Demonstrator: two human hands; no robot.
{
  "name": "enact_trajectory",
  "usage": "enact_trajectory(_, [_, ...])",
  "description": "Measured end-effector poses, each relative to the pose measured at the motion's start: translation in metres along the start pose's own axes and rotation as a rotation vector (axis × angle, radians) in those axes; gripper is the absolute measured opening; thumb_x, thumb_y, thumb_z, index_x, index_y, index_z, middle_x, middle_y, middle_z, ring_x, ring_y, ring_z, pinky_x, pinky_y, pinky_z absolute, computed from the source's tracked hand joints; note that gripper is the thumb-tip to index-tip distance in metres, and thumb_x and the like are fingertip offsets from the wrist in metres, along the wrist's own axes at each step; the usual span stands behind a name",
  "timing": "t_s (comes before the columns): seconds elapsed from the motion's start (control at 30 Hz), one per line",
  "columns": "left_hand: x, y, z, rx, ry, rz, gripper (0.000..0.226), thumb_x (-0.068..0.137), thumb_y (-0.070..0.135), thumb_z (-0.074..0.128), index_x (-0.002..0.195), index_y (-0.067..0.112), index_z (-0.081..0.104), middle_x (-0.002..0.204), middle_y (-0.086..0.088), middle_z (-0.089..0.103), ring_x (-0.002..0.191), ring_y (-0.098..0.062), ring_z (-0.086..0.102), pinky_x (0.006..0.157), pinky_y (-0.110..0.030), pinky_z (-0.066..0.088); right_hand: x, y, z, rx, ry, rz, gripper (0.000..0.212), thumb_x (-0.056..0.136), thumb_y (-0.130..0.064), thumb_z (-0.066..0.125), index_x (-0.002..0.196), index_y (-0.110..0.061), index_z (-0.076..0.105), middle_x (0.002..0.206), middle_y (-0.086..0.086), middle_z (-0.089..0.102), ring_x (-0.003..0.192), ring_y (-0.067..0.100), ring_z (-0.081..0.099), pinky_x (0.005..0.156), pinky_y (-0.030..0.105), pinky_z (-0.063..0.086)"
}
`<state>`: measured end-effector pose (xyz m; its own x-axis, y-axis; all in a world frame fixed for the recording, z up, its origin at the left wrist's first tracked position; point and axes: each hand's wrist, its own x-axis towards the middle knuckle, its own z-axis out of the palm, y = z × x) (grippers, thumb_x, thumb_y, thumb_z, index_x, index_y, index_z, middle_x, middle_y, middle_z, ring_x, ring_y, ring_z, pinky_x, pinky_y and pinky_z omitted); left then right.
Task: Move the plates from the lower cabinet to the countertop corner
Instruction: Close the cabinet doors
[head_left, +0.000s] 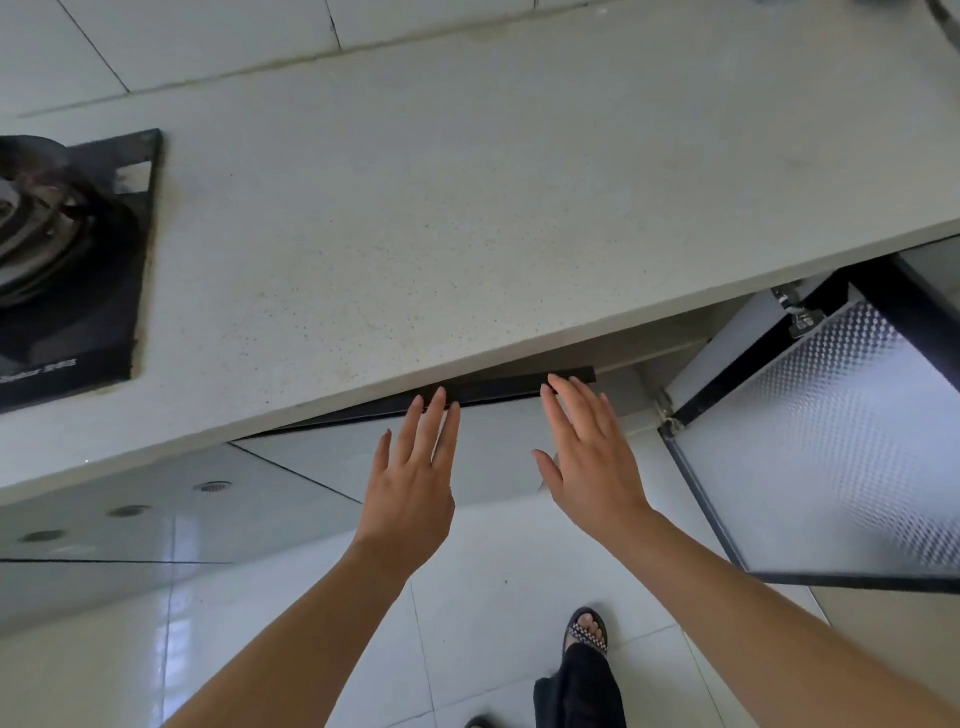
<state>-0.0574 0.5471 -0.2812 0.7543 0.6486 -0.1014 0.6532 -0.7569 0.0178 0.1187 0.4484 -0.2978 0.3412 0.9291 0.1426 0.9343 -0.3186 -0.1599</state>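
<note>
No plates show in the head view. My left hand (413, 480) and my right hand (587, 457) are both stretched out flat with straight fingers, just below the front edge of the pale speckled countertop (467, 208). Their fingertips reach up to a dark strip (519, 387) at the top of the lower cabinet front (493, 447), which stands slightly ajar. Neither hand holds anything. The cabinet's inside is hidden under the counter.
To the right, a cabinet door (831, 441) with a textured frosted panel hangs wide open. A black gas hob (67, 260) sits on the counter at the left. My sandalled foot (587, 631) stands on the glossy white floor tiles.
</note>
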Motion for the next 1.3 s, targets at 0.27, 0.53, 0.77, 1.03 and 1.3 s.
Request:
enact_trajectory(0.27, [0.008,0.017,-0.019,0.060,-0.160,-0.006,0.094,0.092,0.024,0.045,0.128,0.028,-0.042,0.153,-0.006,-0.029,0.143,-0.029,-0.020,0.117,-0.045,0.009,0.015,-0.002,-0.024,0.076,-0.259,0.036,0.076,0.094,-0.037,0.047,0.149,-0.011,0.001,0.159,0.001,-0.012,0.146,0.022,-0.007,0.117,0.046,0.006])
enact_trajectory(0.53, [0.003,0.072,-0.090,-0.088,-0.249,0.080,0.065,0.096,0.039,0.036,0.149,0.023,0.003,0.158,0.000,0.009,0.145,-0.021,0.009,0.117,-0.044,0.015,-0.040,0.044,-0.125,0.400,-0.170,0.375,0.053,0.094,-0.036,0.047,0.141,-0.014,0.036,0.145,0.004,0.042,0.132,0.019,0.040,0.106,0.036,0.038])
enact_trajectory(0.77, [0.016,0.181,-0.149,-0.152,-0.186,0.238,0.050,0.095,0.042,0.033,0.140,0.021,0.032,0.145,0.003,0.038,0.133,-0.018,0.037,0.109,-0.039,0.031,-0.143,0.145,-0.208,0.317,-0.133,0.706,0.045,0.094,-0.045,0.042,0.130,-0.019,0.049,0.125,-0.001,0.060,0.114,0.018,0.057,0.097,0.032,0.044])
enact_trajectory(1.03, [0.049,0.338,-0.163,-0.228,-0.204,0.350,0.048,0.095,0.044,0.037,0.137,0.020,0.039,0.141,0.001,0.044,0.128,-0.017,0.044,0.106,-0.035,0.035,-0.205,0.270,-0.242,0.301,-0.076,0.780,0.047,0.096,-0.040,0.042,0.136,-0.016,0.043,0.139,0.001,0.048,0.127,0.019,0.045,0.101,0.033,0.039])
enact_trajectory(1.3, [0.082,0.463,-0.119,-0.303,-0.365,0.342,0.053,0.095,0.046,0.037,0.143,0.025,0.029,0.153,0.004,0.028,0.140,-0.018,0.028,0.114,-0.039,0.028,-0.239,0.375,-0.217,0.428,-0.155,0.822,0.048,0.096,-0.034,0.045,0.139,-0.012,0.039,0.142,0.005,0.045,0.131,0.020,0.041,0.104,0.028,0.034])
